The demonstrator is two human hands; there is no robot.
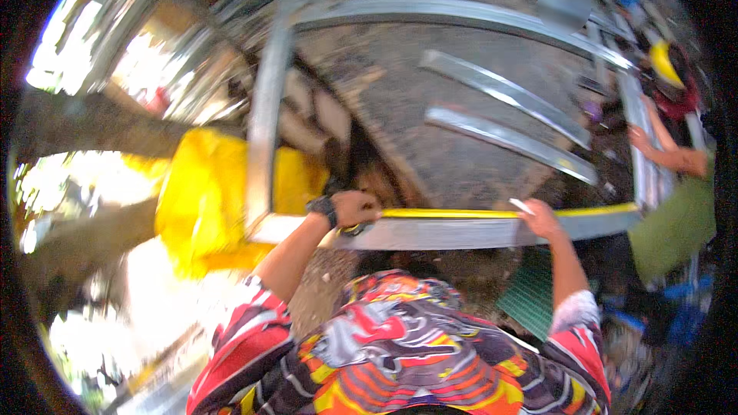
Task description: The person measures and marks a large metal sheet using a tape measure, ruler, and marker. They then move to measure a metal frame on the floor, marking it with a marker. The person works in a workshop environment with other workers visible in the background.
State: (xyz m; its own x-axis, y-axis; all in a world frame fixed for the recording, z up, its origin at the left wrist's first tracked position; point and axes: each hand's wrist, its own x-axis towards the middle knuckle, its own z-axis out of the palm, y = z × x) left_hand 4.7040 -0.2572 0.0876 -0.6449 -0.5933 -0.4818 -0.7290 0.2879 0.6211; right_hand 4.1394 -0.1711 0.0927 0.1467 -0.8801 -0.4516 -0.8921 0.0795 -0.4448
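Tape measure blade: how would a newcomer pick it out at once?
Start with the big silver frame and find its nearest bar, in front of the patterned shirt. Along that bar's far edge, the tape measure blade runs rightward from the left hand past the right hand. It is a thin yellow strip, unlike the wide bar or the broad yellow sheet at left.

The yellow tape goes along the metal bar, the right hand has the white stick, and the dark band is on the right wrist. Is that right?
Almost! The dark band is on the left wrist, as the head view shows. The yellow tape does go along the metal bar, and the right hand has the white stick.
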